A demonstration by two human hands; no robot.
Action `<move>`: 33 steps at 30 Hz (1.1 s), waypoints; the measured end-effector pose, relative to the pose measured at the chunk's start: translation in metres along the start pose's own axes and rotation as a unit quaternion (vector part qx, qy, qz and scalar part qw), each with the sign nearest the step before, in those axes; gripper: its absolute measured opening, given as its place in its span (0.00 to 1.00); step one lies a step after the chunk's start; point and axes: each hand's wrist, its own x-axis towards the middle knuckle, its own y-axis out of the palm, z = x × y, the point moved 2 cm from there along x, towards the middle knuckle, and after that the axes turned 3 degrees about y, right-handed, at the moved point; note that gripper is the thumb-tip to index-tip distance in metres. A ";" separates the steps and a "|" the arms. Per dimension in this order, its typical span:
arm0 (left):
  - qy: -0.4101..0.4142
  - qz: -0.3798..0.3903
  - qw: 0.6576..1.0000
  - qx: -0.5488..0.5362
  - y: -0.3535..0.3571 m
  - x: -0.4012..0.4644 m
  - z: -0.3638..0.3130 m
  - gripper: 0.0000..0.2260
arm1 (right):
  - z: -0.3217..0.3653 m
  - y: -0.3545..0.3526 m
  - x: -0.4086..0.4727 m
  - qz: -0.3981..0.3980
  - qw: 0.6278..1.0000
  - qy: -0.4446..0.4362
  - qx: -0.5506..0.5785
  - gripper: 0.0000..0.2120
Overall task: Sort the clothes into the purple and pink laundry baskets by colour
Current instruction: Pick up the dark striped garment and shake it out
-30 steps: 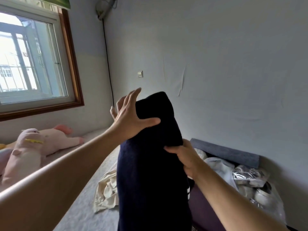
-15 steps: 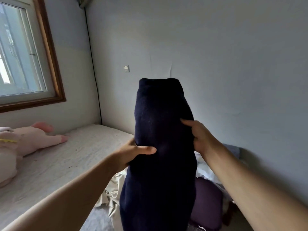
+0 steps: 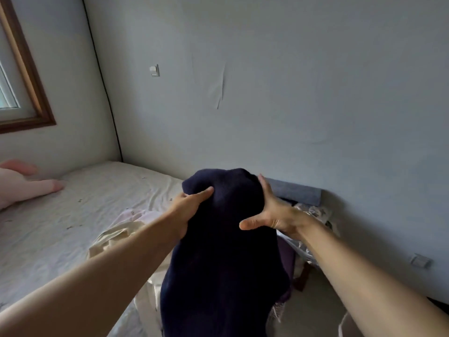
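the left hand [image 3: 185, 211] is gripping the upper left side of a dark navy garment [image 3: 226, 251], thumb pressing across its front and fingers hidden behind the cloth. the right hand [image 3: 272, 216] is clasping the upper right side, thumb spread over the front, fingers reaching up along the edge. the garment is hanging between both hands, raised above the bed [image 3: 73, 215], draping down over a cream garment [image 3: 114, 239] lying on the mattress. a pink plush toy [image 3: 21, 183] is lying far left.
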 end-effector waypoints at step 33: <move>0.384 0.232 0.672 0.589 0.163 -0.036 0.158 0.12 | -0.174 -0.019 -0.165 -0.309 0.843 0.311 -0.311 0.15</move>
